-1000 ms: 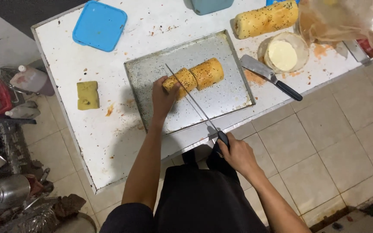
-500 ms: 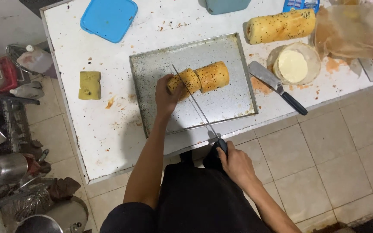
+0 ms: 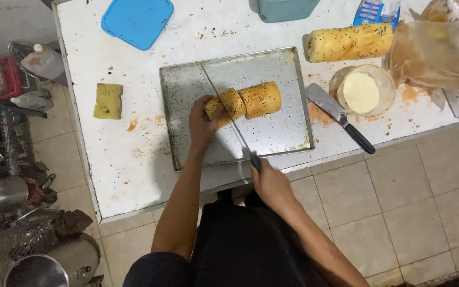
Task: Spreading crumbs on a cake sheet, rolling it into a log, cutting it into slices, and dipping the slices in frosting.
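Steel tray [image 3: 288,133] was our landmark: at its centre lay the seeded roll [image 3: 245,101]. Our left hand [image 3: 203,125] clamped the roll's near end; our right hand [image 3: 272,183], just off the tray's front edge, gripped the long knife [image 3: 229,114] across the roll.

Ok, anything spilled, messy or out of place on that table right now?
Orange smears stain the white table beside the metal tray and near the spatula. Crumbs scatter around the blue lid. Left hand steadies the roll; right hand holds the knife.
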